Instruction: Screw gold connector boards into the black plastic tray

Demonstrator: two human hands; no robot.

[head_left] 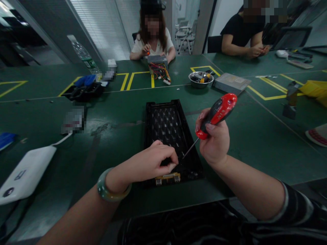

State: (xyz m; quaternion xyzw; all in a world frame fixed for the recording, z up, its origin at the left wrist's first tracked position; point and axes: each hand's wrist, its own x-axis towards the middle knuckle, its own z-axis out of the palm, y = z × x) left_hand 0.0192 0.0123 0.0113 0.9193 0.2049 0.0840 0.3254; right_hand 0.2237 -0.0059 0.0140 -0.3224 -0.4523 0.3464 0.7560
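Note:
A black plastic housing [165,124] with a patterned inner surface lies on the green table in front of me. My right hand [214,137] is wrapped round a red and black screwdriver [220,110], its shaft slanting down and left into the housing. Over the housing's lower part, my left hand [158,160] is closed, thumb and index finger pinched; anything between their tips is too small to make out. Just below that hand, a small yellowish circuit board [168,178] with metal connectors sits at the housing's near end.
Farther back stand a metal bowl [201,80] of tools, a flat grey metal box [231,83] and a power supply with wires [157,64]. Two people sit across the table [122,112]. At left lie a white device [28,173], a black tray [83,91] and a bottle [83,54].

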